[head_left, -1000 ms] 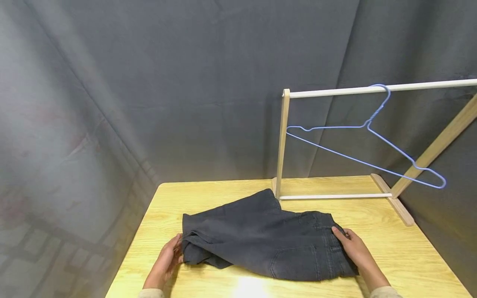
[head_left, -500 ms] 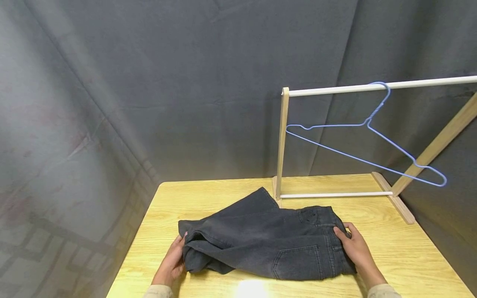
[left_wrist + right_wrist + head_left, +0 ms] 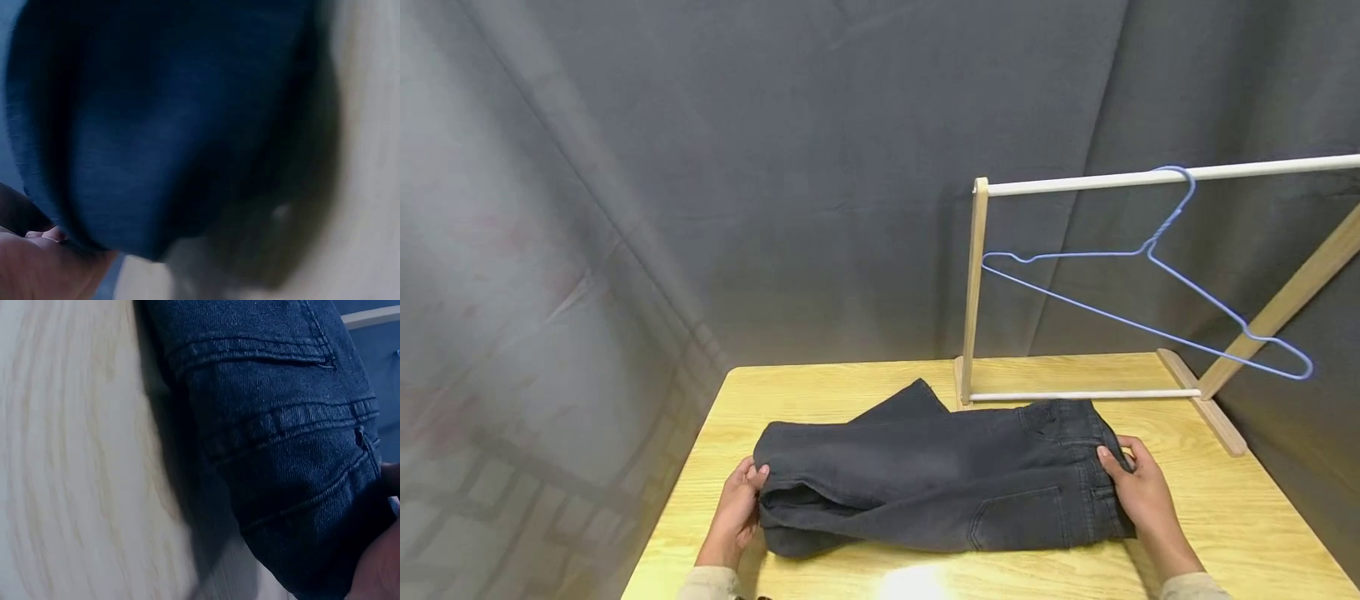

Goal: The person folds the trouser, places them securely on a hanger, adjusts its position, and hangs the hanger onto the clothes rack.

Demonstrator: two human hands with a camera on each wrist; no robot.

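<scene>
Folded dark jeans point(image 3: 925, 475) stretch sideways across the table, waistband to the right and folded legs to the left. My left hand point(image 3: 736, 504) pinches the left fold, thumb on top; in the left wrist view the dark denim point(image 3: 144, 125) fills much of the picture, with the thumb side of the hand point(image 3: 50, 262) at the lower left. At the other end my right hand point(image 3: 1146, 492) grips the waistband, thumb above and fingers inside the opening. The right wrist view shows the waistband and pocket stitching point(image 3: 281, 425) raised beside a shadow on the wood. One leg end point(image 3: 917, 400) sticks out behind.
A wooden rack point(image 3: 973, 292) with a white top rail point(image 3: 1075, 182) stands at the back right of the table point(image 3: 820, 392). From the rail hangs a blue wire hanger point(image 3: 1075, 253). Grey curtains point(image 3: 850, 208) enclose the back and sides.
Both hands keep hold of the jeans. The left fold has been turned over into a smooth rounded edge, and less of the rear leg shows. The waistband has shifted slightly right and back.
</scene>
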